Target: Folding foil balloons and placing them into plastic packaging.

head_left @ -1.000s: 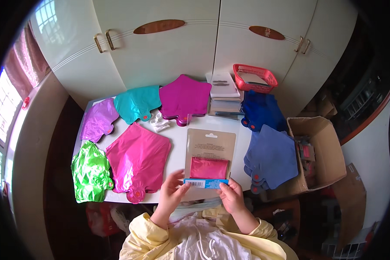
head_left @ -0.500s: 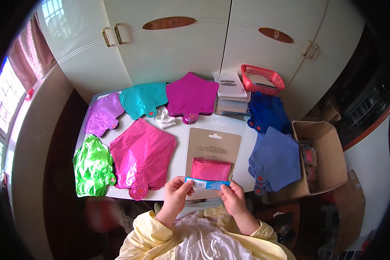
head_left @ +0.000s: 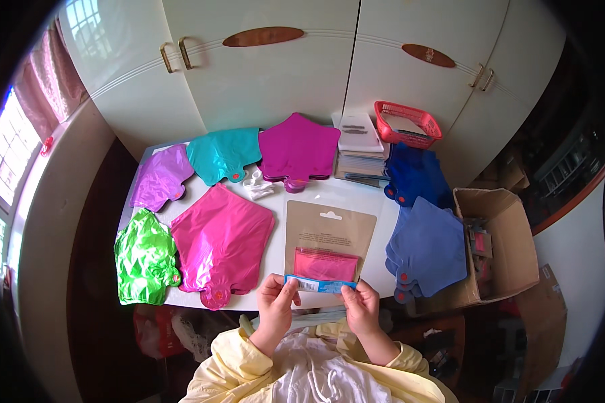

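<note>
Between my hands, at the table's near edge, is a flat retail package (head_left: 326, 228) with a brown card that has a hang hole at its far end. Folded pink foil (head_left: 325, 264) shows in it, above a blue strip with a barcode along the near edge. My left hand (head_left: 277, 302) pinches the near left corner. The near right corner is gripped between thumb and fingers of my right hand (head_left: 361, 307). Left of the package lies a pile of flat pink foil balloons (head_left: 223, 248), with a round tab facing me.
More flat foil balloons ring the white table: green (head_left: 144, 255), lilac (head_left: 160, 176), teal (head_left: 223, 153), magenta (head_left: 298, 148), dark blue (head_left: 417, 176), slate blue (head_left: 429, 247). Stacked cards (head_left: 360, 161), a red basket (head_left: 409, 138) and a white bundle (head_left: 257, 185) stand behind. A cardboard box (head_left: 511, 248) is at right.
The package has tilted slightly, its far end shifting a little left and nearer to me. Both hands keep their hold on its near corners.
</note>
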The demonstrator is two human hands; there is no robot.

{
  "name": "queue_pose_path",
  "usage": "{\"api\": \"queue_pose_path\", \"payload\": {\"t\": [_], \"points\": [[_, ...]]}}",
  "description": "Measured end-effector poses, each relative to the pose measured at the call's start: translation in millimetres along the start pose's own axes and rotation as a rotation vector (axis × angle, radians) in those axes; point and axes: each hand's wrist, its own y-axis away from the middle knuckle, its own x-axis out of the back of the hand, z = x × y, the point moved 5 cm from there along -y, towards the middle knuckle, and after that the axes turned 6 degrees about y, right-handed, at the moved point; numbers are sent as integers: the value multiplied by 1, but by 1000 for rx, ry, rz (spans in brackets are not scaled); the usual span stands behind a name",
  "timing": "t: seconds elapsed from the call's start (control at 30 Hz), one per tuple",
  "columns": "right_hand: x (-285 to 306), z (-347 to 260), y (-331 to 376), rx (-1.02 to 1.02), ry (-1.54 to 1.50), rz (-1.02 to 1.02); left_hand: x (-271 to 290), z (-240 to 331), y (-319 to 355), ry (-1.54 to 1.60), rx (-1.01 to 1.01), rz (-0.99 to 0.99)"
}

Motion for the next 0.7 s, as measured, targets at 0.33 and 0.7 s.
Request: {"api": "queue_pose_path", "payload": {"t": [0.33, 0.7], "points": [[-19, -22, -4, 27, 95, 59, -10, 6, -4, -103, 68, -50], [-18, -18, -4, -13, 44, 33, -7, 3, -5, 6, 211, 5]]}}
